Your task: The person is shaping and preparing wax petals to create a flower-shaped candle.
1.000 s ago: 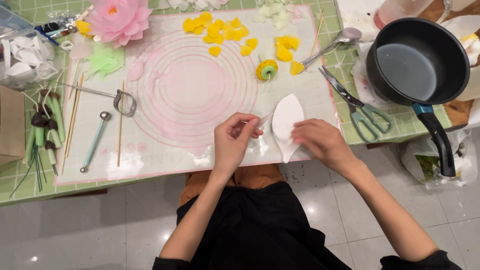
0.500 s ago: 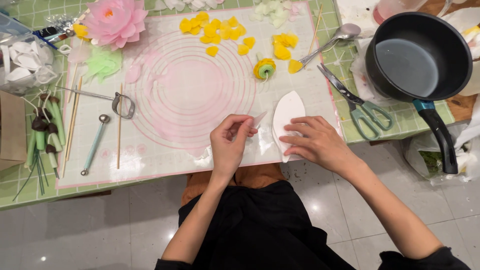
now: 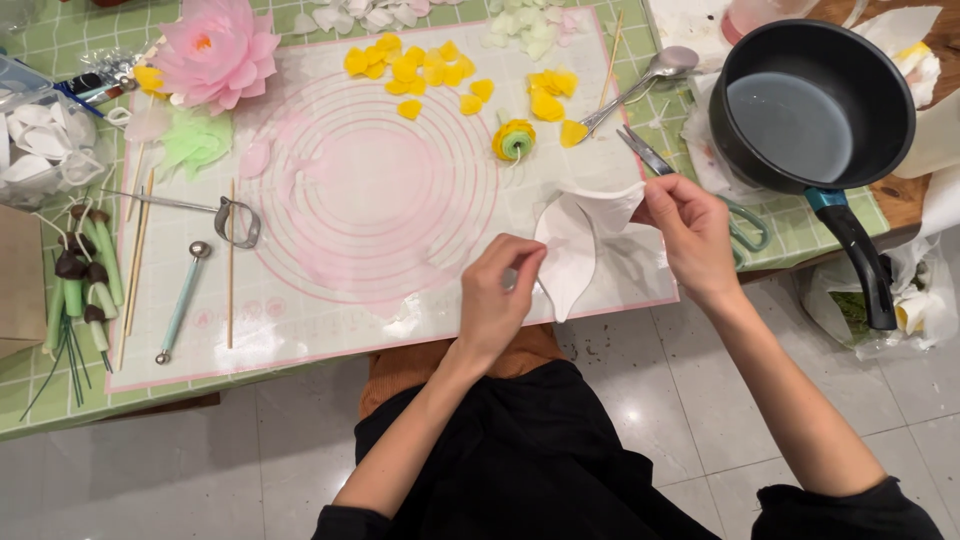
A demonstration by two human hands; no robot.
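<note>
— What are the hands doing?

— Both pinch one thin white petal-shaped sheet [image 3: 568, 250], held just over the near edge of the pale silicone mat with pink rings [image 3: 370, 190]. The left hand [image 3: 497, 300] grips its left edge at about seven o'clock; the right hand [image 3: 690, 230] clamps its upper tip at three o'clock.

— And past them?

— Scissors [image 3: 690, 180] lie partly hidden behind the right hand. At twelve o'clock from the sheet stands a small yellow-and-green bud [image 3: 514, 139]; loose yellow petals [image 3: 420, 72] are scattered farther off.

— On the far sides?

— A black saucepan holding water [image 3: 810, 110] at two o'clock, and a pink paper lotus flower [image 3: 214, 52] at ten o'clock on the green worktop [image 3: 60, 40].
</note>
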